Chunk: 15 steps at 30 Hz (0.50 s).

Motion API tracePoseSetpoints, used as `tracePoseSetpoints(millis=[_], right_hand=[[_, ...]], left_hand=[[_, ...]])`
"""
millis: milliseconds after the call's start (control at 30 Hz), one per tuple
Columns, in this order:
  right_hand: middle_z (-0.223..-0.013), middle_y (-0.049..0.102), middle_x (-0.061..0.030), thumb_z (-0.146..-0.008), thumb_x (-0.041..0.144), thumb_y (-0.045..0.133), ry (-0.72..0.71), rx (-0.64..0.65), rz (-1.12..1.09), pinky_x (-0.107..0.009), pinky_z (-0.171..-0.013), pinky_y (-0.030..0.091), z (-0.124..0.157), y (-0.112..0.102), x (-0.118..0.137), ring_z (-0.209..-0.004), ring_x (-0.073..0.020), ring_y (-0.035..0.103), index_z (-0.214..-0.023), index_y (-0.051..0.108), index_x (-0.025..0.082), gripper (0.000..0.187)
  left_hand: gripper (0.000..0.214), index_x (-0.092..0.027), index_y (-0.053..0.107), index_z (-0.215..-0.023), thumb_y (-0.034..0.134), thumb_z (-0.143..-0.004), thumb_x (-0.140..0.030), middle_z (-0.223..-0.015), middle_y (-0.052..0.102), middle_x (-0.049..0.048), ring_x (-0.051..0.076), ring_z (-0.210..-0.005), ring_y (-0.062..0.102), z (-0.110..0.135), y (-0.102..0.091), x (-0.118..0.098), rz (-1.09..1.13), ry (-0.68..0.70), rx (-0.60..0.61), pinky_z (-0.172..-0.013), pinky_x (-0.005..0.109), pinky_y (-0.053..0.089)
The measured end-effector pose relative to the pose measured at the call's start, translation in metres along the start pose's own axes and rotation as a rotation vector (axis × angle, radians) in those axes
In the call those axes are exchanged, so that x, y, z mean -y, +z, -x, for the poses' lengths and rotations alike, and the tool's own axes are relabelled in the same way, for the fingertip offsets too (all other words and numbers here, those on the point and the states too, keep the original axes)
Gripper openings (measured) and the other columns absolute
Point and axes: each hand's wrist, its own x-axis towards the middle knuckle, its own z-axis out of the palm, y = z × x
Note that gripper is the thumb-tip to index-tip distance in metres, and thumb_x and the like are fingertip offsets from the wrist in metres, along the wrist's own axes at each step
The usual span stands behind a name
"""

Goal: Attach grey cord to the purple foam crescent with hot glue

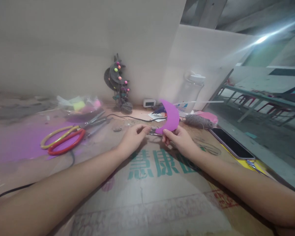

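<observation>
A purple crescent (173, 113), flat like felt or foam sheet, stands raised with its points to the left. My right hand (175, 136) pinches its lower end between thumb and fingers. Just left of it, my left hand (139, 135) is closed, thumb against fingers, at a small shiny metal piece (155, 132) that reaches to the crescent's lower tip. Its kind is not clear, and part of it is hidden by the fingers. Both hands are above the cardboard-covered table (142, 190).
Large scissors (66, 141) with red and yellow handles lie at left, near a plastic bag (80, 106). Behind stand a grey crescent ornament (118, 82) with coloured balls, a small clock-like display (149, 103) and a clear bottle (189, 91). Grey yarn (199, 121) and a phone (232, 143) lie at right.
</observation>
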Motion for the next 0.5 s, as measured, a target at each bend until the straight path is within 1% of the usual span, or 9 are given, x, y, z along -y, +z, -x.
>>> tracePoseSetpoints(millis=[67, 200, 267, 367, 433, 500], right_hand=[[-0.063, 0.062, 0.0002, -0.084, 0.044, 0.059, -0.001, 0.009, 0.001, -0.022, -0.051, 0.044, 0.0005, 0.0003, -0.0003, -0.049, -0.0089, 0.054, -0.075, 0.056, 0.016, 0.03], [-0.062, 0.063, -0.0001, -0.083, 0.044, 0.06, 0.01, 0.0, 0.025, -0.022, -0.05, 0.042, 0.002, 0.0017, 0.0022, -0.049, -0.009, 0.053, -0.074, 0.056, 0.017, 0.029], [-0.061, 0.062, 0.0003, -0.082, 0.045, 0.061, 0.014, -0.005, 0.015, -0.022, -0.05, 0.042, 0.002, 0.0016, 0.0034, -0.049, -0.0094, 0.054, -0.074, 0.055, 0.017, 0.03], [-0.062, 0.063, 0.0004, -0.081, 0.047, 0.062, 0.011, -0.011, -0.021, -0.023, -0.051, 0.043, 0.0012, -0.0002, 0.0019, -0.049, -0.0099, 0.054, -0.076, 0.055, 0.017, 0.031], [-0.063, 0.063, 0.0001, -0.081, 0.047, 0.062, 0.013, -0.015, -0.038, -0.024, -0.051, 0.043, 0.0007, -0.0017, -0.0008, -0.05, -0.0101, 0.054, -0.078, 0.056, 0.017, 0.031], [-0.064, 0.063, -0.0002, -0.081, 0.047, 0.062, 0.015, -0.012, -0.039, -0.024, -0.052, 0.044, 0.0006, -0.0024, -0.0032, -0.05, -0.0102, 0.054, -0.079, 0.056, 0.017, 0.031]], left_hand=[[0.029, -0.015, 0.069, -0.09, 0.06, -0.081, -0.041, -0.086, 0.072, 0.0043, 0.018, -0.079, 0.062, 0.0009, 0.0007, -0.0029, 0.001, -0.018, 0.008, -0.072, 0.026, 0.046], [0.025, -0.016, 0.069, -0.081, 0.063, -0.078, -0.04, -0.08, 0.071, 0.0037, 0.018, -0.074, 0.062, 0.0031, 0.0019, -0.0073, -0.046, -0.058, 0.013, -0.07, 0.026, 0.046], [0.024, -0.016, 0.069, -0.079, 0.062, -0.078, -0.039, -0.077, 0.07, 0.0026, 0.017, -0.072, 0.061, 0.0034, 0.002, -0.0068, -0.068, -0.056, 0.024, -0.068, 0.026, 0.045], [0.026, -0.016, 0.068, -0.078, 0.056, -0.082, -0.039, -0.077, 0.07, 0.0018, 0.017, -0.072, 0.061, 0.0025, 0.0017, -0.0031, -0.068, -0.029, 0.049, -0.066, 0.025, 0.045], [0.029, -0.016, 0.068, -0.081, 0.053, -0.084, -0.041, -0.08, 0.07, 0.0022, 0.017, -0.075, 0.061, 0.0018, 0.0015, -0.001, -0.057, -0.008, 0.046, -0.068, 0.025, 0.045], [0.03, -0.016, 0.068, -0.085, 0.053, -0.084, -0.042, -0.082, 0.07, 0.0027, 0.017, -0.077, 0.061, 0.0016, 0.0014, -0.0008, -0.049, -0.006, 0.034, -0.07, 0.026, 0.045]])
